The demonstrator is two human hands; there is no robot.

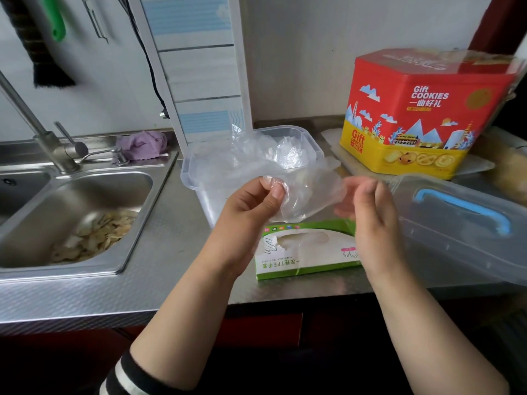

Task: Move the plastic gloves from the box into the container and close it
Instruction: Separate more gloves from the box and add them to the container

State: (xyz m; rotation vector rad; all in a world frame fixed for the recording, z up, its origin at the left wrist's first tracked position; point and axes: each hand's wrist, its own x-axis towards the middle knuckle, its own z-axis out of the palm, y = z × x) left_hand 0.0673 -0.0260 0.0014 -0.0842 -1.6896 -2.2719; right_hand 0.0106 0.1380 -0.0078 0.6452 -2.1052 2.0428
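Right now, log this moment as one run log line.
left hand pinches glove | right hand holds glove | above box | container open, partly filled | lid off

The person is wearing a dark knitted sleeve with white stripes (125, 374), showing only at the left elbow, pushed well up. Both forearms are showing bare, and the left hand (251, 206) and right hand (370, 212) are wearing no rings or watch.
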